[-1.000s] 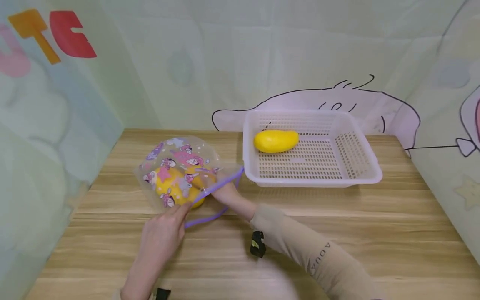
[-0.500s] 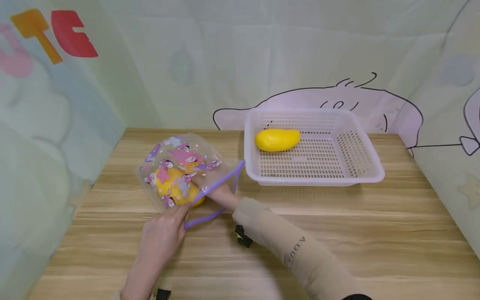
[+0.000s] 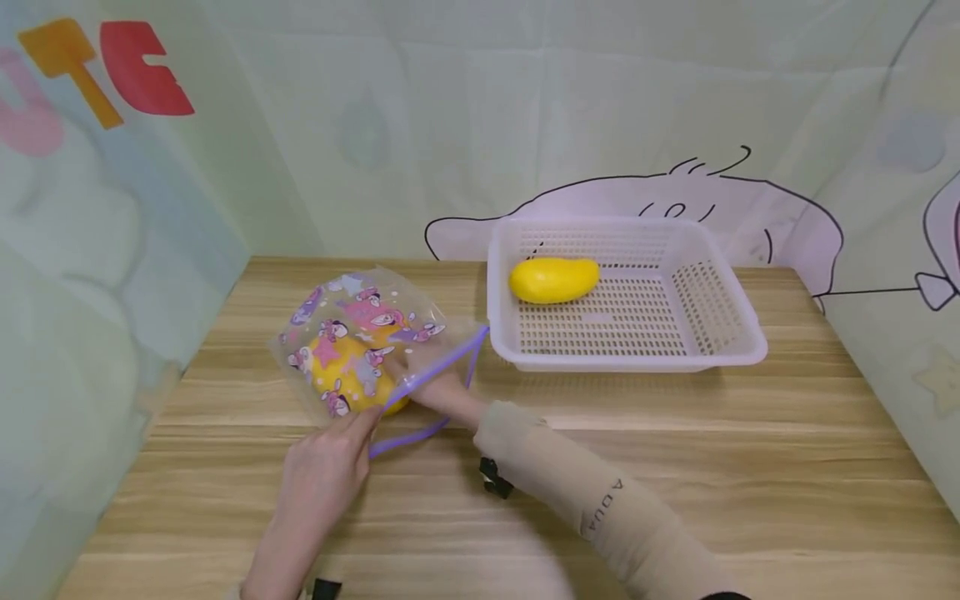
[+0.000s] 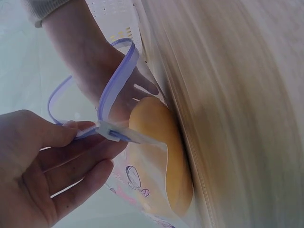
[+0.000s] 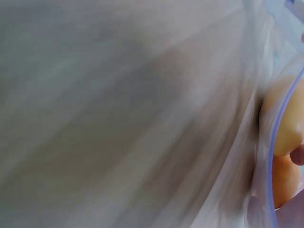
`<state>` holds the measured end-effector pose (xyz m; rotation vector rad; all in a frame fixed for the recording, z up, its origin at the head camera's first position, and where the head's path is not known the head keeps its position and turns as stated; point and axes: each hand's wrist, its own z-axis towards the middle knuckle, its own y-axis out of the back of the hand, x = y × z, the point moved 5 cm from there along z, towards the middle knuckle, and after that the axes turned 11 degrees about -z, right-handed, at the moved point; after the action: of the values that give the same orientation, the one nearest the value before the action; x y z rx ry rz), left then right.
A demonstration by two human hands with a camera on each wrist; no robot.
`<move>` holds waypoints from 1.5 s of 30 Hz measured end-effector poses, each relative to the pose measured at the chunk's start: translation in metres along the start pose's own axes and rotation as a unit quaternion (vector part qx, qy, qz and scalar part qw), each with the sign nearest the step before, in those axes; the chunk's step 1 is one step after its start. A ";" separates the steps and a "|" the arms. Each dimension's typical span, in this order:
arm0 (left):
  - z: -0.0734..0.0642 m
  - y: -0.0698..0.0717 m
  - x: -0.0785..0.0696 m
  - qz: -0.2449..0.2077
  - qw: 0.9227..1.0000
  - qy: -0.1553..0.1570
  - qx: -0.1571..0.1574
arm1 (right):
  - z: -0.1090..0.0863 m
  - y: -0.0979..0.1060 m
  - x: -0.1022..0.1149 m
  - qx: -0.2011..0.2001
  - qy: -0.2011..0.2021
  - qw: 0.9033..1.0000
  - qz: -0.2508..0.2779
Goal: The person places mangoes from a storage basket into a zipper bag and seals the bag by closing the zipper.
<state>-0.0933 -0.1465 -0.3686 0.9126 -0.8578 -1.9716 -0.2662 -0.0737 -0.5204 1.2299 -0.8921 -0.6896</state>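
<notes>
A clear zip bag [image 3: 371, 312] with pink cartoon prints lies on the table, its purple-edged mouth toward me. Thumb and fingers of my left hand [image 3: 326, 467] pinch the mouth's near corner, by the white slider [image 4: 109, 130] in the left wrist view. Inside lies a yellow mango [image 4: 152, 118]. Beyond it, a second yellow-orange fruit [image 5: 285, 180] shows in the right wrist view. My right hand [image 3: 442, 390] reaches in through the mouth, fingers extended beside the fruit and partly hidden by the printed film.
Right of the bag stands a white perforated plastic basket [image 3: 750, 350], close to the bag's far corner. Another yellow mango [image 3: 553, 280] lies at its left end. A printed cloth backdrop [image 3: 450, 108] borders the wooden table [image 3: 712, 442] at the back and sides.
My right hand moved deeper left into the bag, then drew back slightly. The second fruit has shifted left, away from the mouth. My left hand keeps its place.
</notes>
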 end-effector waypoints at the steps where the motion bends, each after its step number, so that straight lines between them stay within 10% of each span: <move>1: 0.000 0.000 0.000 0.000 1.000 0.000 -0.001 | -0.015 0.036 0.010 -0.001 -0.012 1.000 0.027; 6: -0.001 0.000 0.001 -0.001 1.000 -0.001 -0.002 | -0.053 0.106 0.031 -0.040 -0.005 0.999 0.031; 32: -0.002 -0.001 0.001 -0.010 1.000 0.012 0.008 | -0.153 0.135 0.012 -0.028 0.136 0.984 0.112; 45: -0.001 -0.002 0.002 -0.012 1.000 0.006 0.008 | -0.180 0.164 -0.001 -0.093 0.145 0.978 0.114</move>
<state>-0.0944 -0.1475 -0.3713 0.9482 -0.8601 -1.9807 -0.1144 0.0513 -0.3768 1.0105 -0.6958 -0.3871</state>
